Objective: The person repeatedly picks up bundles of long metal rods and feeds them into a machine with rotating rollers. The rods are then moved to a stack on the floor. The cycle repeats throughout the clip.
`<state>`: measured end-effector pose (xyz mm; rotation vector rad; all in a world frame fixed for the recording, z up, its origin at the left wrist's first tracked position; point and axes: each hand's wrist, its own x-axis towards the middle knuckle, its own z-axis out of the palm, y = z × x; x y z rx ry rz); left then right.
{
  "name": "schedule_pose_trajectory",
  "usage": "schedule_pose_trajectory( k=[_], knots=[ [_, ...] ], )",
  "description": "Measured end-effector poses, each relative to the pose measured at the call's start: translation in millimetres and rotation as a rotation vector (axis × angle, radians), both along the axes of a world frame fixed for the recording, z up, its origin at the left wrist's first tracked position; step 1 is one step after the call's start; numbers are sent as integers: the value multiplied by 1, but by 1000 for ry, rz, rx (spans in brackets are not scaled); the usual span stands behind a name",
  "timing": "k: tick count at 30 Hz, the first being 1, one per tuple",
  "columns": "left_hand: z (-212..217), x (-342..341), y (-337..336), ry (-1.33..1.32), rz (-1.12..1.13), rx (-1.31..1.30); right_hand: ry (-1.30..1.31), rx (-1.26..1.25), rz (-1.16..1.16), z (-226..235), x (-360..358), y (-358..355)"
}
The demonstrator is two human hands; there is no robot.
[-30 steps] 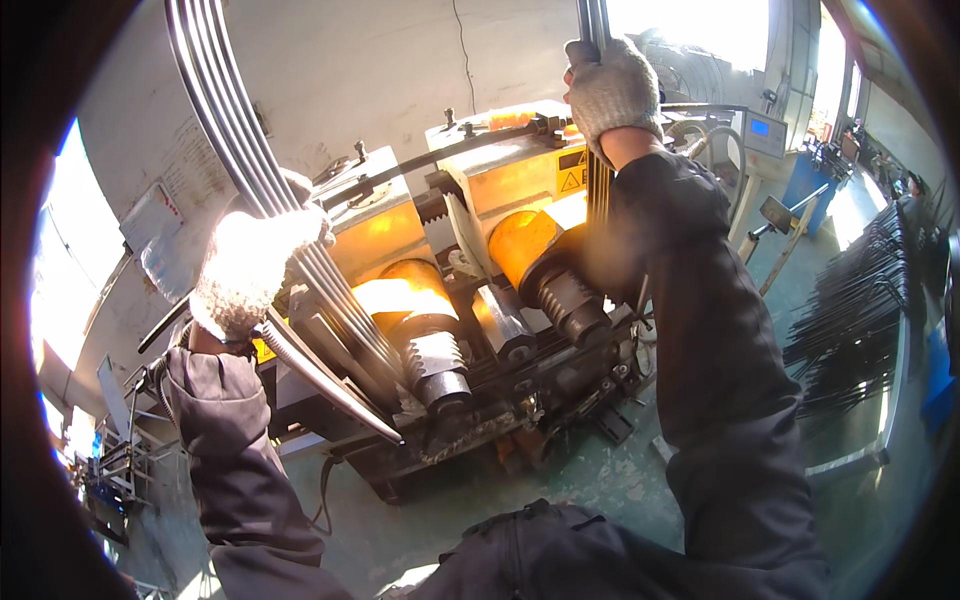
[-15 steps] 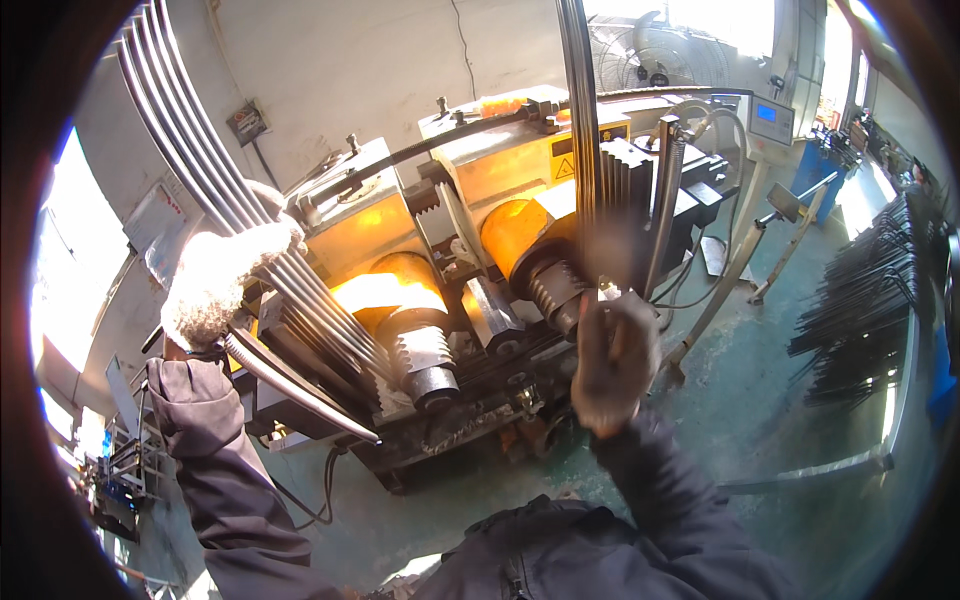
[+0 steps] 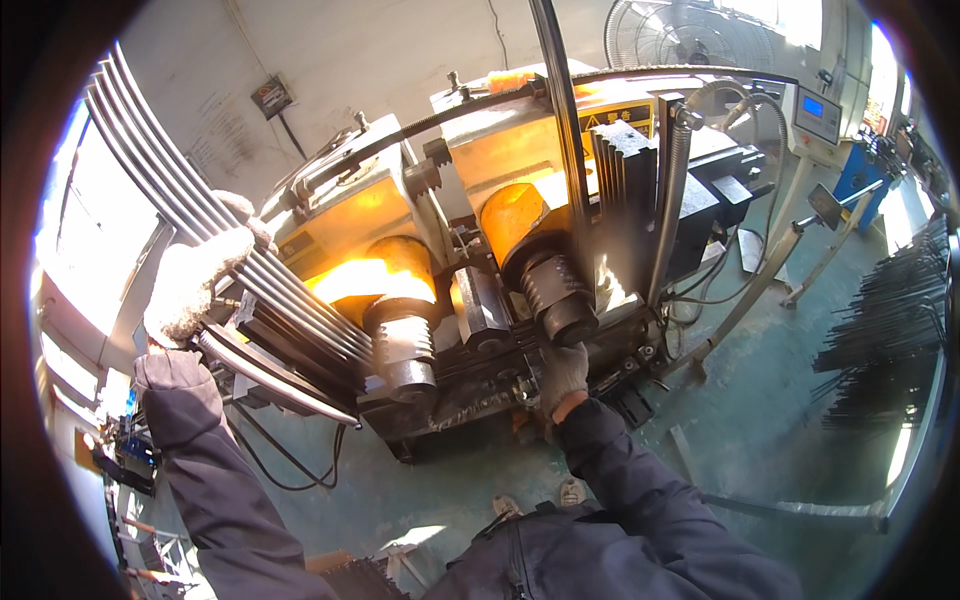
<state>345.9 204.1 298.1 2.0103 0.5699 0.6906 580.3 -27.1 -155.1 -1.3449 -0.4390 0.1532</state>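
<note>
My left hand (image 3: 200,270), in a whitish fluffy glove, is closed around several long metal rods (image 3: 285,280). They slope from the upper left down to the left threaded roller (image 3: 404,345), where their lower ends meet the machine. My right hand (image 3: 565,380), in a greyish glove, is at the machine's front, just below the right threaded roller (image 3: 558,295). Its fingers are partly hidden there, and I cannot make out anything in them. Above that roller, dark upright rods (image 3: 565,120) stand close together, their lower ends just behind it.
Orange-lit housings carry both rollers. A flexible metal hose (image 3: 675,180) stands right of the upright rods. Farther right are a control box (image 3: 815,115) on a post and a large pile of dark rods (image 3: 890,330). A fan (image 3: 690,40) stands behind.
My right hand has moved left and down, from beside the upright rods to below the right roller. My left hand still grips its rods. The whole view has shifted slightly.
</note>
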Motion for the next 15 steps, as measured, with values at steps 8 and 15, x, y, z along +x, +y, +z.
schedule_pose_trajectory(
  k=[8, 15],
  knots=[
    [5, 2, -16, 72, 71, 12, 383, -102, 277, -33, 16, 43],
    [5, -26, -51, -12, 151, 297, -283, -270, -87, 6, -13, 15]
  ],
)
